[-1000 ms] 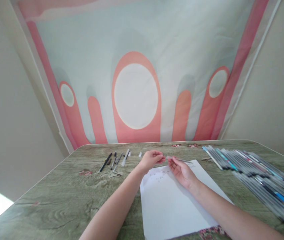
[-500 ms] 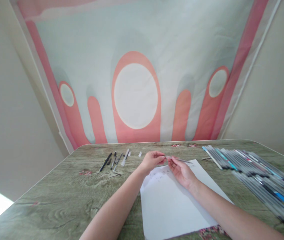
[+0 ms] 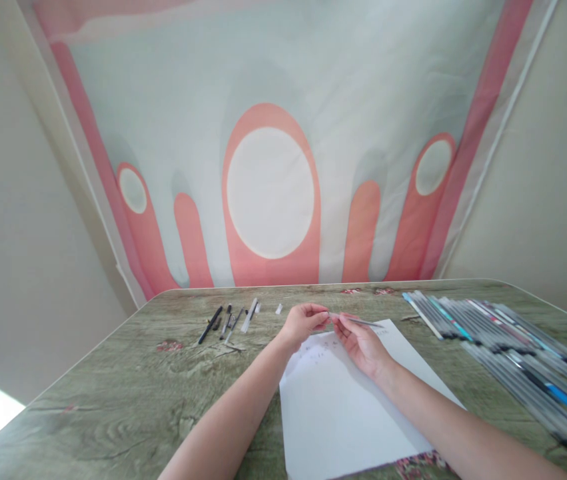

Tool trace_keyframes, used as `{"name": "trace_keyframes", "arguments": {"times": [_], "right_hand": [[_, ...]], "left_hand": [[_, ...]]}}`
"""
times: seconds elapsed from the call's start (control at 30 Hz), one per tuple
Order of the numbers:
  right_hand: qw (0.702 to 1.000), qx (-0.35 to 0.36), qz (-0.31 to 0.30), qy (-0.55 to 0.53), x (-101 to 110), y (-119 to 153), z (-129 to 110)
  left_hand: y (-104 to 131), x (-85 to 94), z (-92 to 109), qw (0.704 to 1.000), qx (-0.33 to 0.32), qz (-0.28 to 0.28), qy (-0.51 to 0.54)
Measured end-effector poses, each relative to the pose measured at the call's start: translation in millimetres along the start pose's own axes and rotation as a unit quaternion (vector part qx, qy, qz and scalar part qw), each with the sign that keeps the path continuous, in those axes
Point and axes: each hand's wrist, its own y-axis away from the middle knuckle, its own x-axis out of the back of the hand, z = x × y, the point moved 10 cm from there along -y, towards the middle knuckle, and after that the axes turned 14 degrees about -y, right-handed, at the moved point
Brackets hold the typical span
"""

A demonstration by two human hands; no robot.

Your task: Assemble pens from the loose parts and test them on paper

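Pen pinched btwn both hands' fingers, left hand at tip, right hand mid-barrel

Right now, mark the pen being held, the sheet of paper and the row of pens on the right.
pen [image 3: 360, 321], head view, on the bare barrel right of the fingers.
sheet of paper [image 3: 343, 413], head view, on its blank middle.
row of pens [image 3: 503, 333], head view, on the barrels mid-row.
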Motion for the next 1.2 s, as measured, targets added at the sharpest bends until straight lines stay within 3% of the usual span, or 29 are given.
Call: {"name": "trace_keyframes", "arguments": {"times": [0.3,0.77,1.2], "right_hand": [[1.000,0.002,0.001,0.001,-1.7,1.5,0.0],[1.000,-0.004,0.011,0.006,0.8,0.8,-1.2],[0.999,-0.009,0.040,0.017,3.0,4.0,-0.5]], "left_hand": [[0.8,3.4,1.8,0.999,-0.013,0.036,-0.009],[3.4,-3.9,2.3,0.997,-0.037,0.041,0.049],[5.8,-4.3,12.3,0.995,-0.082,0.062,0.005]]}}
